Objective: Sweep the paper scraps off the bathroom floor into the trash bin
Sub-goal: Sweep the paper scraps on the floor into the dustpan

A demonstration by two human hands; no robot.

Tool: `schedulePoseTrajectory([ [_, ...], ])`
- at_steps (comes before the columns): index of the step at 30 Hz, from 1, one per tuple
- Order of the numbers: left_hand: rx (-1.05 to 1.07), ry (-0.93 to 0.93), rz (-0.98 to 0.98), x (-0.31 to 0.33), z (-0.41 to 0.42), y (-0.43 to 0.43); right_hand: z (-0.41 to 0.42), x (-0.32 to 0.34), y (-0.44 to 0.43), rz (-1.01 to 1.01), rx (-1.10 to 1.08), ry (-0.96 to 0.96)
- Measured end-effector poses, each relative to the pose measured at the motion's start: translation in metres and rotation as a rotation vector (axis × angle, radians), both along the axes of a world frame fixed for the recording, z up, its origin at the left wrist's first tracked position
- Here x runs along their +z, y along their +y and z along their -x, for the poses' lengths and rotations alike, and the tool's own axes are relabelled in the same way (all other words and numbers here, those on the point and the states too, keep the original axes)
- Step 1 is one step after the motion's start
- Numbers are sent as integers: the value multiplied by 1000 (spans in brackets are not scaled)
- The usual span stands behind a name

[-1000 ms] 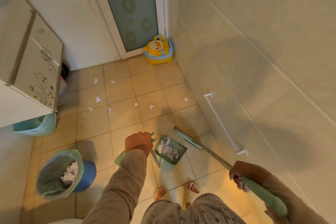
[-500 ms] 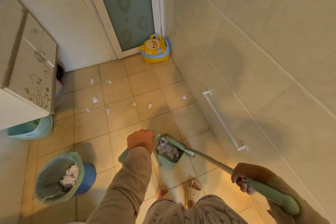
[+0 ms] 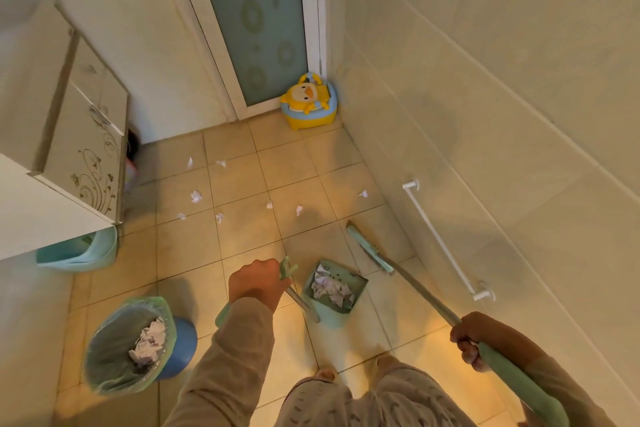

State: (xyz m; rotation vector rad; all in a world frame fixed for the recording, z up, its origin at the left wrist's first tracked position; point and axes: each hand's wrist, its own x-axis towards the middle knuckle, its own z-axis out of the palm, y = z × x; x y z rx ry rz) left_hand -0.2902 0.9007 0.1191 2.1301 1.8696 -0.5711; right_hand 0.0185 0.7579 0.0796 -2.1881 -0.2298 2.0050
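Our left fingers (image 3: 268, 274) grip the loaded dustpan (image 3: 346, 274), right fingers (image 3: 464, 350) the broom (image 3: 369, 248); the trash bin (image 3: 183, 343) lies left of both.

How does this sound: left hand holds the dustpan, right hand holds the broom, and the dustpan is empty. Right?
Not quite. The head view shows the dustpan holding paper scraps, not empty. The rest stands: the left hand holds the dustpan, and the right hand holds the broom.

My left hand (image 3: 258, 282), right hand (image 3: 472, 336): bare. Sleeves (image 3: 239, 357): long, plain tan, to the wrists. Trousers (image 3: 374, 402): greyish, small dark print.
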Motion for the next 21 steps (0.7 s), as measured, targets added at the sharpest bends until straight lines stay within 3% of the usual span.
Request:
schedulePoseTrajectory([
  [9,6,-3,-45,3,-18,41,-7,-12,62,-41,85,-122],
  [21,75,4,-37,-2,-97,168,-98,-10,203,-69,185,-91],
])
